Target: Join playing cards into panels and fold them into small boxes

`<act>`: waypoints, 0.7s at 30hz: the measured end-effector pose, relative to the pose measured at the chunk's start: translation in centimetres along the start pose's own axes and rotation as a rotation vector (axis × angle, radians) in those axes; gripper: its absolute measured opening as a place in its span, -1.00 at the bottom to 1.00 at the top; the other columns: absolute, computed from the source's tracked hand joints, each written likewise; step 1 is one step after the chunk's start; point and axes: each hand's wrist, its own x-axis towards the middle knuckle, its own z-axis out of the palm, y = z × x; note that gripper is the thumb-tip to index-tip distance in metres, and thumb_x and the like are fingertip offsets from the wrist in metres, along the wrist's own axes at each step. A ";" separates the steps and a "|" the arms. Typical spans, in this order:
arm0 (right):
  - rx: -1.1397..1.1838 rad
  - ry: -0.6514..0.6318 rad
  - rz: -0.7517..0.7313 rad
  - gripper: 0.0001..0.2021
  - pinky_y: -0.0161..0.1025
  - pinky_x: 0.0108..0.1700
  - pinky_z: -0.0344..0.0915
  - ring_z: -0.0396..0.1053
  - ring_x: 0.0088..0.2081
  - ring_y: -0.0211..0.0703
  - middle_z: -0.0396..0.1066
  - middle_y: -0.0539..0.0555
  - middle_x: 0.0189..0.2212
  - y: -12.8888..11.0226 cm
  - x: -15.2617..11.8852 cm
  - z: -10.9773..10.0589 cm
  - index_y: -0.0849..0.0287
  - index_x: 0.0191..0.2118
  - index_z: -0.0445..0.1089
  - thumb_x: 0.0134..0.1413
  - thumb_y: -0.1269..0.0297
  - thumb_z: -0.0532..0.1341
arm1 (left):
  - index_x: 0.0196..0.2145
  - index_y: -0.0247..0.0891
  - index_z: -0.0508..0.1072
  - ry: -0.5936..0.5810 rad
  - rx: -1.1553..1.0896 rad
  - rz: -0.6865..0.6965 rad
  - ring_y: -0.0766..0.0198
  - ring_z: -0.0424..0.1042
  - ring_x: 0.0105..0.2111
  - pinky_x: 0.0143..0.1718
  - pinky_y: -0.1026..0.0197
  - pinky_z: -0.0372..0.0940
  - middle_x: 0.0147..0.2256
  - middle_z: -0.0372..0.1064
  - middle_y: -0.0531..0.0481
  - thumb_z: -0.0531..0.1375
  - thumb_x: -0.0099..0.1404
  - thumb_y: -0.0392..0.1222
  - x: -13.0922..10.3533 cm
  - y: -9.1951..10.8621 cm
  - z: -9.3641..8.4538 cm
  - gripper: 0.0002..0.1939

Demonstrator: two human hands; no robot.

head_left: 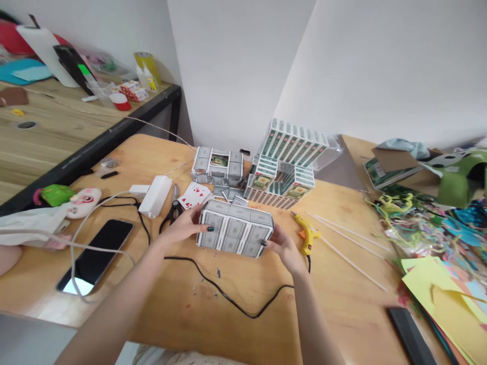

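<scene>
Between my two hands is a long box covered in grey-backed playing cards (236,228), tilted so its top and one long side face me. My left hand (184,225) grips its left end, thumb across the near side. At the right end, my right hand (284,247) holds it the same way; the other fingers of both hands are partly hidden behind it. Just beyond lie face-up playing cards (195,195) and black-handled scissors (173,210). A second structure made of cards (217,167) stands farther back. To the right rests a yellow hot glue gun (307,235).
Green-and-white card boxes (292,147) are stacked at the back. Thin white glue sticks (353,258) lie at right, near coloured paper sheets (445,299). A black cable (228,299) crosses the table in front of me. A phone (101,253) and white power strip (155,195) are on the left.
</scene>
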 end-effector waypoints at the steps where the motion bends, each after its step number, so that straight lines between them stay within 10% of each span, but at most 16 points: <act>1: -0.002 0.012 0.010 -0.48 0.07 0.11 0.31 0.37 0.06 0.11 0.44 0.08 0.00 -0.1 0.1 0.1 -0.06 0.04 0.34 -0.10 0.08 0.36 | 0.03 -0.28 0.36 0.024 -0.017 -0.008 -0.03 0.37 0.02 0.11 -0.04 0.22 -0.03 0.44 -0.17 0.36 -0.07 0.11 0.0 -0.1 0.1 -0.26; 12: -0.031 0.038 0.127 -0.62 0.08 -0.06 0.38 0.48 -0.17 0.13 0.55 0.04 -0.26 -1.0 -0.2 0.2 0.04 -0.14 0.51 -0.11 0.00 0.32 | -0.47 -0.31 0.47 0.034 0.071 -0.137 0.12 0.41 -0.35 -0.28 0.17 0.29 -0.45 0.45 -0.02 0.31 -0.05 0.23 -0.8 0.6 0.4 -0.51; 21: 0.001 0.073 0.245 -0.69 -0.06 -0.08 0.43 0.50 -0.18 0.07 0.55 0.11 -0.28 -1.4 -0.9 0.6 0.10 -0.23 0.57 0.01 0.01 0.27 | -0.34 -0.28 0.50 0.029 0.137 -0.208 0.06 0.47 -0.24 -0.23 0.18 0.32 -0.37 0.52 -0.04 0.12 0.16 0.26 -1.9 0.2 1.1 -0.50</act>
